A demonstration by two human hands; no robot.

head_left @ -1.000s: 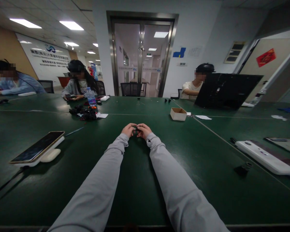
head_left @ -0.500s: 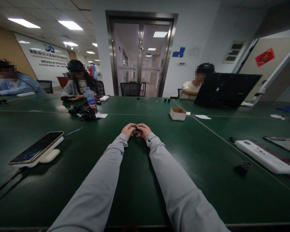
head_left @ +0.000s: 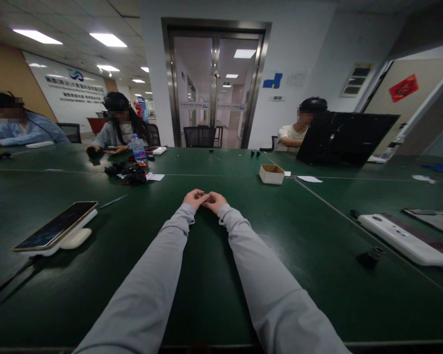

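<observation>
Both grey-sleeved arms stretch out over the green table point(head_left: 214, 275), and the left hand point(head_left: 194, 199) and right hand point(head_left: 214, 201) meet at their fingertips, curled and pressed together. A small dark object point(head_left: 204, 195) is only just visible between the fingertips; what it is cannot be told, nor which hand pinches it. Left of the left hand, nearer the table's edge, a phone point(head_left: 55, 227) lies tilted on a white stand. Right of the right hand lies a long white device point(head_left: 402, 238), with a small black piece point(head_left: 371, 255) just in front of it. Beyond the hands to the right stands an open cardboard box point(head_left: 272, 173). Beyond to the left are a heap of black parts point(head_left: 129, 173) and a water bottle point(head_left: 138, 148). At the far edge three people sit, one behind a black laptop point(head_left: 345, 138).
</observation>
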